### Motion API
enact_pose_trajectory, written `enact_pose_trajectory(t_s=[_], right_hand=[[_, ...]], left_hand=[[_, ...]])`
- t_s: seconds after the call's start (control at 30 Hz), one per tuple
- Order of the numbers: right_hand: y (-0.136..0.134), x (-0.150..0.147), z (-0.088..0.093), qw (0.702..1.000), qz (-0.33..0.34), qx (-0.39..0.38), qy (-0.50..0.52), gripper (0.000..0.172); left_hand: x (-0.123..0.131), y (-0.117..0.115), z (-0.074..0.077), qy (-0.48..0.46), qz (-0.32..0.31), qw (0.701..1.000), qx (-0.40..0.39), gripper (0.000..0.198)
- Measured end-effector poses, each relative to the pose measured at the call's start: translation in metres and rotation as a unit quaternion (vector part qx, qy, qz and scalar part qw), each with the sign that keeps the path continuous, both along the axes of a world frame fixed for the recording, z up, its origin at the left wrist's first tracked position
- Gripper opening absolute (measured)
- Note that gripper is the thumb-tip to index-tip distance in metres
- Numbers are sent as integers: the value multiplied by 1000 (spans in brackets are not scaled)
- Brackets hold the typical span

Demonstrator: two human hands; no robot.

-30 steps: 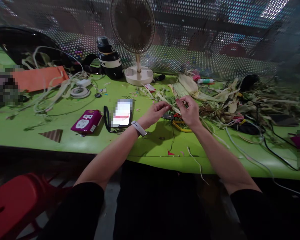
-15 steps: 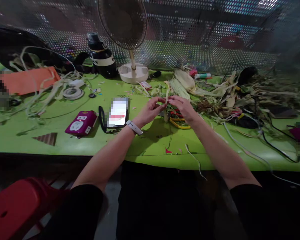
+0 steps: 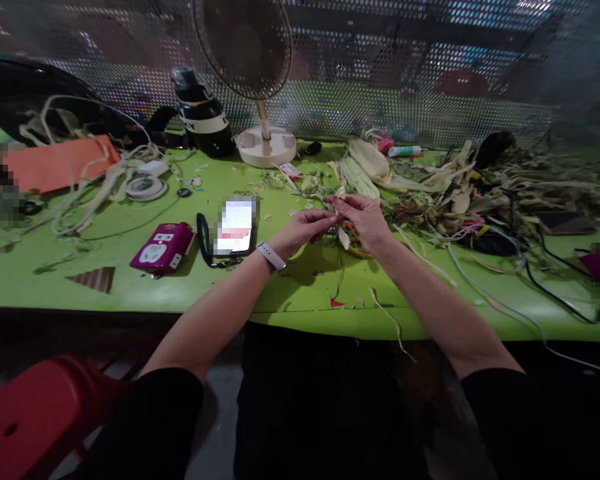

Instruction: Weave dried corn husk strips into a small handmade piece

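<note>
A pale, dry piece of corn husk is pinched between my two hands, just above the green table. My left hand has its thumb and fingertips pressed together at the left side of the husk. From the right, my right hand grips the same piece, its fingers curled round the upper part. Beneath the hands lies a tool with yellow handles, mostly covered by my right hand. Larger corn husks lie right behind the hands.
Dried stalks and leaves are heaped at the right. A lit phone and a purple power adapter lie to the left. Behind stand a fan and a black bottle. A white cord crosses the front right edge.
The husk piece has turned from upright and narrow to showing a broader, folded face hanging lower. My left hand has dropped slightly and moved right, its fingers closer to my right hand.
</note>
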State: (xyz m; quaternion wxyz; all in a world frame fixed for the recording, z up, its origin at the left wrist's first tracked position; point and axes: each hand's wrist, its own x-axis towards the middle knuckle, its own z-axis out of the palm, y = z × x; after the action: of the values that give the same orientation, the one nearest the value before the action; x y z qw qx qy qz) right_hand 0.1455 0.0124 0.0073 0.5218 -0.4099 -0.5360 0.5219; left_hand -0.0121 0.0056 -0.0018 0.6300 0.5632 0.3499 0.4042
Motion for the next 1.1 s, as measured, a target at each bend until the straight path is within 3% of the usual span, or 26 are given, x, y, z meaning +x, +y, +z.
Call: enact_pose_trajectory(t_s=[0.13, 0.33, 0.5, 0.63, 0.73, 0.83, 0.9, 0.93, 1.0, 1.1], right_hand=[[-4, -2, 0, 1000, 8, -8, 13, 38], [-2, -4, -6, 999, -34, 29, -13, 31], [0, 0, -5, 999, -52, 12, 5, 34], [3, 4, -3, 999, -40, -4, -11, 42], [7, 9, 1, 997, -44, 47, -52, 46], [7, 19, 13, 973, -132, 151, -112, 43], [3, 24, 22, 939, -197, 199, -198, 40], [-1, 26, 26, 926, -186, 202, -259, 44], [-7, 25, 30, 921, -77, 162, -346, 49], [-13, 16, 25, 932, 37, 117, -342, 46]], left_hand=[[2, -1, -3, -3, 0, 1000, -8, 25], [1, -2, 2, 16, -28, 999, -17, 18], [3, -3, 3, -2, -30, 999, -22, 17], [6, -3, 3, -26, -18, 995, -97, 17], [6, -2, 1, -62, -3, 988, -140, 16], [4, 1, 1, -101, 28, 985, -140, 16], [1, 3, 1, -127, 50, 982, -127, 20], [0, 4, 2, -142, 61, 981, -117, 21], [-2, 6, 2, -169, 82, 977, -98, 21], [-2, 10, 1, -191, 106, 972, -88, 19]])
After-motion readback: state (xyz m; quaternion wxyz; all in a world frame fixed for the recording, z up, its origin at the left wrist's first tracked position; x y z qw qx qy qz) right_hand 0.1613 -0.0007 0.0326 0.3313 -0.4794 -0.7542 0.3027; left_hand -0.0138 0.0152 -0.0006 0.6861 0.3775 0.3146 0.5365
